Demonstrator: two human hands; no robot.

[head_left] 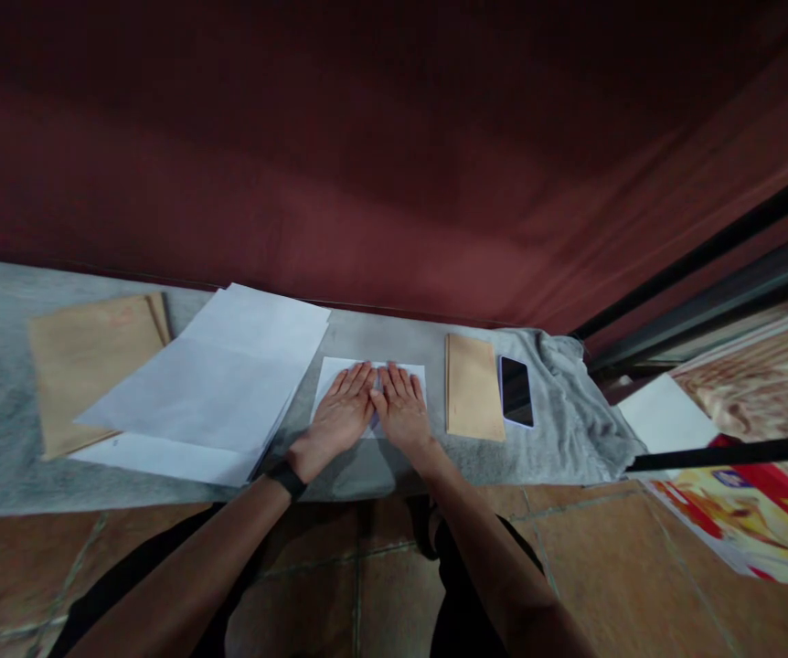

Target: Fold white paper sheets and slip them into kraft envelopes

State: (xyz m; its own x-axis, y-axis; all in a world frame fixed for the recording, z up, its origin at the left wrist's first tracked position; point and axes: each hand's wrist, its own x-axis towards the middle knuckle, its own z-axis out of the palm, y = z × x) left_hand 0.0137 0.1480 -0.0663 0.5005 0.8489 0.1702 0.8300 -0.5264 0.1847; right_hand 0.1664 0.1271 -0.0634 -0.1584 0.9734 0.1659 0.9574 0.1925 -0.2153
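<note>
Side by side, my left hand (345,408) and my right hand (401,409) lie flat on a small white sheet of paper (329,370), which looks folded. The fingers of both are stretched out and point away from me, with the thumbs touching or nearly so. Much of the paper is hidden under my palms. Left of my hands lies a stack of large white sheets (229,366); the top one sits askew. Some brown envelopes (92,356) stick out from beneath that stack. To the right is a narrower pile of brown envelopes (473,386).
A phone (517,391) lies right of the narrow envelopes. Grey cloth (394,324) covers the table and bunches up at its right end. A dark red wall (298,164) runs along the back. Black bars (723,247) and a colourful printed box (750,516) are at the right.
</note>
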